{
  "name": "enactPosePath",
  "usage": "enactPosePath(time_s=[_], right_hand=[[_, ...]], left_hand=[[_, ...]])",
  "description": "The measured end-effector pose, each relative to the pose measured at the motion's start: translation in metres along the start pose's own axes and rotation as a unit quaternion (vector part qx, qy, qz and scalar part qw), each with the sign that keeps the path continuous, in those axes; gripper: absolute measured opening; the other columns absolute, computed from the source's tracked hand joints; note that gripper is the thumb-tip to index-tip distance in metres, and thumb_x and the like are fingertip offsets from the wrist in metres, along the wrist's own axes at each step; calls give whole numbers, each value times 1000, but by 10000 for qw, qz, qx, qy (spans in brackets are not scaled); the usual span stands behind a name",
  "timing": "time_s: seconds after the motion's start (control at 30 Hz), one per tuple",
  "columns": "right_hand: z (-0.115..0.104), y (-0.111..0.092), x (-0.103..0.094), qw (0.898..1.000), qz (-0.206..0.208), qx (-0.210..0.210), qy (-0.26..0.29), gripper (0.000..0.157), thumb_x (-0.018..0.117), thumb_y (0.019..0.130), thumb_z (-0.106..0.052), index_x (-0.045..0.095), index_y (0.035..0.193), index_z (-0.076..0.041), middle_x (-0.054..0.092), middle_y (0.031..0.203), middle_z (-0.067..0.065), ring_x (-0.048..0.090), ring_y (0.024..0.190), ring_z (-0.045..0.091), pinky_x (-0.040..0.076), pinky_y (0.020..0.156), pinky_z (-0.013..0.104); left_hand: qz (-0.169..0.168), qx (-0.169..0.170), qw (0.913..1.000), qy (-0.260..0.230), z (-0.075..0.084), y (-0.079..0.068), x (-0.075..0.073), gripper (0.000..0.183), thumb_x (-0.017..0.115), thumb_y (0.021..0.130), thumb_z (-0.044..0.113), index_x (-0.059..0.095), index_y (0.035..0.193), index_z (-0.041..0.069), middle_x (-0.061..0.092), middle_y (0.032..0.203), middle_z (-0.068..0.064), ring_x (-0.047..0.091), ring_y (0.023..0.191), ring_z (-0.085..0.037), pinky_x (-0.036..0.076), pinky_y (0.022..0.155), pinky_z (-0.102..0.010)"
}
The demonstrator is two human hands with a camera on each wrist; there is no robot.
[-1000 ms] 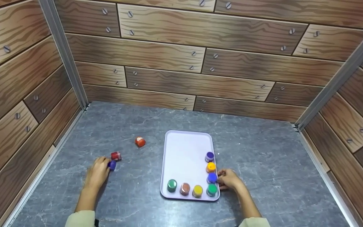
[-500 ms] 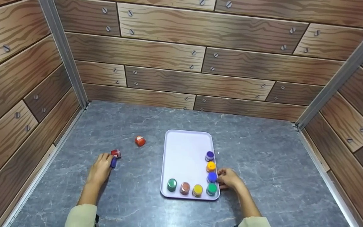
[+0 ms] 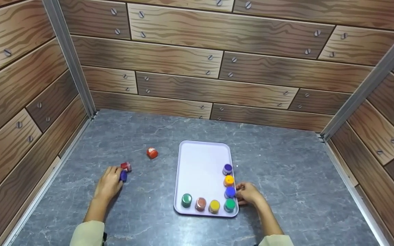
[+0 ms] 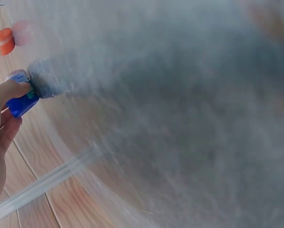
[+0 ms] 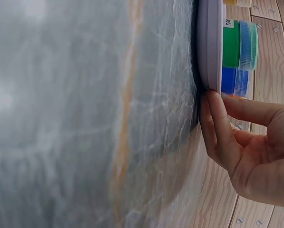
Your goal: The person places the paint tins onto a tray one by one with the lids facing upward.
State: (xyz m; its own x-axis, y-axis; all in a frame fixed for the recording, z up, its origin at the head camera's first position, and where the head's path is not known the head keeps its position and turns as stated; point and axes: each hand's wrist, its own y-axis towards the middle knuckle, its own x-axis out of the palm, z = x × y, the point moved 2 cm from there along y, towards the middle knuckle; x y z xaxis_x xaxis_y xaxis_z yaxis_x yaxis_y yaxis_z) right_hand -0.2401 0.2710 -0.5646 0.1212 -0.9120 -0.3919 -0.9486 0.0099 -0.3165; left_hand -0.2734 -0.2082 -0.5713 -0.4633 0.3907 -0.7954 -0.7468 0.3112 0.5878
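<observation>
My left hand (image 3: 108, 182) pinches a dark blue paint jar (image 3: 123, 176) between thumb and fingers at the left of the table; the left wrist view shows this blue jar (image 4: 23, 104) close to the surface. Just beyond it a red paint jar (image 3: 126, 166) lies on its side. On the right, my right hand (image 3: 249, 194) grips the side rim of a lilac tray (image 3: 200, 153), beside the jars. Along the tray's right side stand a purple jar (image 3: 227, 169), an orange-yellow jar (image 3: 229, 180), a blue jar (image 3: 230, 192) and a green jar (image 3: 230, 205).
An orange-red jar (image 3: 152, 153) lies tipped between the left hand and the tray. Across the tray's near edge stand a dark green jar (image 3: 186, 200), a brown jar (image 3: 200, 204) and a yellow jar (image 3: 214, 206). Wood-patterned walls (image 3: 183, 61) enclose the grey table (image 3: 279, 160).
My left hand has shifted slightly forward and right with the dark blue jar, which has turned in the fingers. The right hand and the tray have stayed in place.
</observation>
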Motion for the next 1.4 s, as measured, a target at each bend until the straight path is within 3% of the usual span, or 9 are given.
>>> enactPosePath(time_s=[0.3,0.73,1.0,1.4], right_hand=[[1,1,-2,10000,-15,1,71,19,51,73,12,50,92,10,52,72,15,52,57,19,55,53,33],[1,1,-2,9999,-11,-104,83,19,51,72,13,50,91,10,48,73,9,50,58,19,54,52,32],[-1,1,0,9999,-5,-83,86,21,52,70,12,51,91,9,49,72,10,51,59,19,54,53,32],[0,0,2,9999,154,27,31,22,54,70,12,52,91,9,50,71,12,53,56,19,53,50,31]], left_hand=[[-277,-220,9992,-167,2,1,1,38,73,58,-6,55,91,-10,54,85,-22,52,81,-38,49,73,-47],[-394,-17,9991,128,11,7,-2,34,78,59,-6,56,85,-4,55,87,-18,54,82,-35,51,68,-45],[-65,-42,9998,167,14,3,-4,39,81,55,-3,54,83,-5,53,81,-19,53,77,-37,51,62,-47],[111,-170,9993,-327,29,9,-6,43,79,59,1,58,96,-9,57,89,-21,55,81,-38,50,72,-48]])
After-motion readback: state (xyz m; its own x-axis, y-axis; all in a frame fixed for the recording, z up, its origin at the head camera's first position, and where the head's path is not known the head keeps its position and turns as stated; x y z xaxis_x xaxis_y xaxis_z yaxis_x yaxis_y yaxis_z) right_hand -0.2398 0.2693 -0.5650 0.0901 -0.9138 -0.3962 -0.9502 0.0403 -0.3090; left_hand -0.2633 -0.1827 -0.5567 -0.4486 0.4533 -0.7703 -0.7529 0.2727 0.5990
